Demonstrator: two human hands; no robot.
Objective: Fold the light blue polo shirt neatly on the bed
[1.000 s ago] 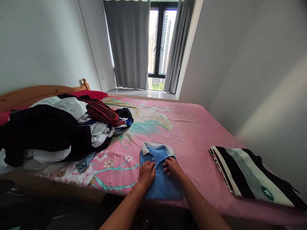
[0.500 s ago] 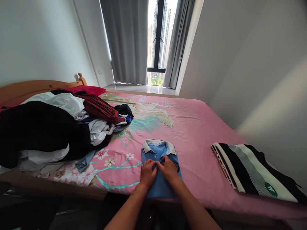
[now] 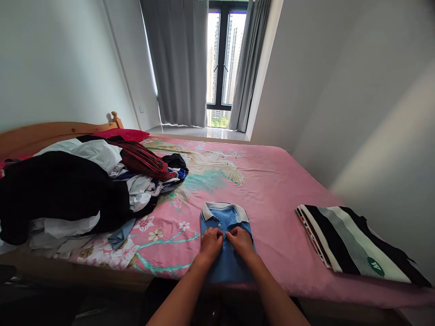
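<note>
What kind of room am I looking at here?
Most likely a bedroom: there's a bed with a pink flowered sheet, a wooden headboard at its left end, and long grey curtains at the window beyond.

I observe daylight from 1 overexposed window (image 3: 220, 68), 1 pale diagonal band (image 3: 385, 131) on the right-hand wall (image 3: 340, 99), and deep shadow (image 3: 112, 301) below the bed (image 3: 268, 190).

Pink floral bed (image 3: 268, 181): clothes heap (image 3: 68, 185) left, blue shirt (image 3: 224, 262) front centre, folded stack (image 3: 353, 240) right.
</note>
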